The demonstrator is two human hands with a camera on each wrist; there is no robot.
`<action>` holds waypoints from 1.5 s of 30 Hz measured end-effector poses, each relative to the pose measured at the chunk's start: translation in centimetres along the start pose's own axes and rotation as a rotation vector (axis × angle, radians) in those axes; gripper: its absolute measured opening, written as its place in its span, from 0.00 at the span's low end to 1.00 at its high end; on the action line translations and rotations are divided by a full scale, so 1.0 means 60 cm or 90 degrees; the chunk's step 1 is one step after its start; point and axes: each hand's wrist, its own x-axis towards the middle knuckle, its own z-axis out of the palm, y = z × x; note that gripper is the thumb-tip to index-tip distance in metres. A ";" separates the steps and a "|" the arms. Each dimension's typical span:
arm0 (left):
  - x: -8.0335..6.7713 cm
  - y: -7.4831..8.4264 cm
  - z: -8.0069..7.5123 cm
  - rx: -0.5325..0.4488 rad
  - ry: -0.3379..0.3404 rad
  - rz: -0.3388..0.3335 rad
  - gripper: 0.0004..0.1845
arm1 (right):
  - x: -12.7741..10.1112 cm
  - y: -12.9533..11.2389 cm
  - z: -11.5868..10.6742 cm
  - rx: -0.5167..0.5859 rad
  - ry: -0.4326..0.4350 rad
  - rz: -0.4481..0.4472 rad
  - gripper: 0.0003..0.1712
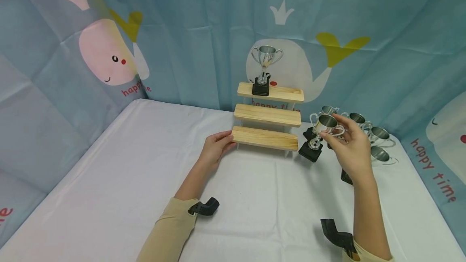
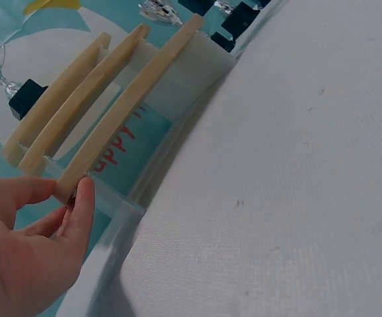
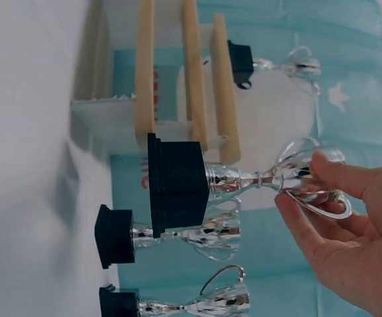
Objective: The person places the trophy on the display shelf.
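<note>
My left hand (image 1: 214, 148) pinches the left end of the lowest board of a three-step wooden display shelf (image 1: 265, 138), thumb above and fingers below in the left wrist view. In my right hand (image 1: 351, 144) is a silver trophy cup (image 3: 296, 173) with a black square base (image 3: 177, 188), gripped by its cup near one handle. It tilts a little, its base close to the right end of the lowest board in the head view. Another silver trophy (image 1: 266, 58) stands upright at the left of the top board; the two lower boards carry nothing.
Several more silver trophies (image 1: 380, 134) stand at the right back of the white table (image 1: 109, 181), partly behind my right hand. A blue curtain (image 1: 182, 39) printed with whales hangs behind and along both sides of the table.
</note>
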 end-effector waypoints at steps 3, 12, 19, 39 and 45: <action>0.002 0.002 -0.001 0.000 -0.007 0.002 0.21 | 0.002 -0.001 -0.001 -0.001 -0.003 -0.007 0.37; 0.005 0.003 -0.002 -0.020 -0.015 -0.009 0.21 | 0.003 -0.009 -0.003 0.013 -0.011 -0.014 0.36; 0.000 0.007 0.001 -0.034 -0.009 -0.021 0.21 | 0.008 -0.016 -0.005 0.029 -0.026 -0.040 0.36; 0.002 0.003 0.000 -0.039 -0.016 -0.016 0.22 | 0.062 -0.044 -0.021 0.019 -0.099 -0.080 0.36; 0.002 0.001 -0.001 -0.039 -0.029 -0.009 0.22 | 0.079 -0.055 -0.024 0.038 -0.114 -0.074 0.35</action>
